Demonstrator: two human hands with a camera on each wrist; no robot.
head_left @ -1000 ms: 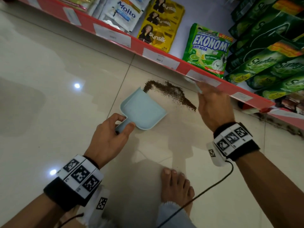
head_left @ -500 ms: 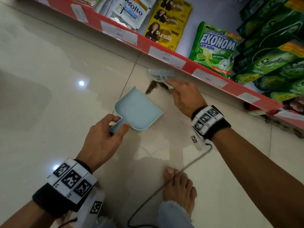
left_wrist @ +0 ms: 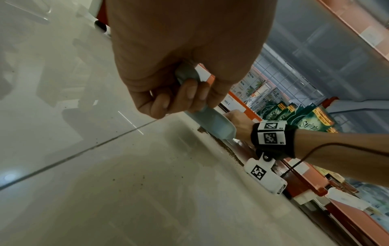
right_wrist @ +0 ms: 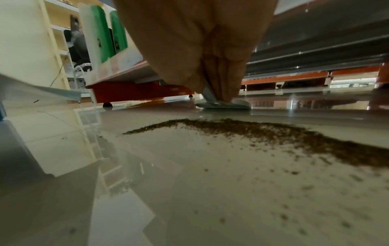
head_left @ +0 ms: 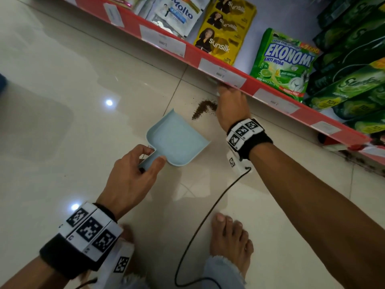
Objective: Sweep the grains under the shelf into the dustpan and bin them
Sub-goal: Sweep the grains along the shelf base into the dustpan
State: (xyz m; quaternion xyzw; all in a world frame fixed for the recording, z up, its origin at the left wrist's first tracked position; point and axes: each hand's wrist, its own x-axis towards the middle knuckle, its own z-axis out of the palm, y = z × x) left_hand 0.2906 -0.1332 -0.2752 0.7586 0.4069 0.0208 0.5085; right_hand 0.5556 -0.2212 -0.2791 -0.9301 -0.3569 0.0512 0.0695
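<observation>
Gripping pale-blue plastic dustpan (head_left: 177,138) handle: left hand (head_left: 129,180) | right hand (head_left: 231,105) clasps brush (right_wrist: 223,104) | brown grains (right_wrist: 252,131)

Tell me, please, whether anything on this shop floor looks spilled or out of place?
Yes: brown grains lie spilled in a strip on the floor by the shelf edge, with stray specks scattered around. The dustpan beside them holds none.
</observation>
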